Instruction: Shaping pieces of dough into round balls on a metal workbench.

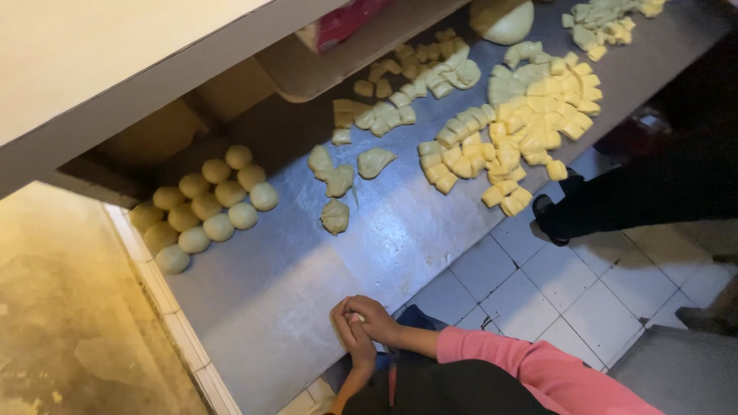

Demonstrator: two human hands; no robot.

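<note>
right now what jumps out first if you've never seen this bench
Pale yellow cut dough cubes spread in a big heap across the far right of the grey steel worktop. Smooth round dough balls sit in rows at its left end. At the near edge, both hands are pressed together around a small dough piece.

Round dough balls (206, 207) sit clustered on the steel bench (307, 269). Cut dough pieces (523, 123) lie farther along. A pink box (342, 23) rests on the shelf (323, 69).

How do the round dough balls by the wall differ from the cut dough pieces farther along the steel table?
The dough balls are smooth and rounded; the cut dough pieces are blocky, with flat cut faces. The dough balls sit in tidy rows, touching; the cut dough pieces lie in a loose, irregular spread. The balls are far fewer than the pieces. Both are pale yellow dough resting on the steel table.
</note>
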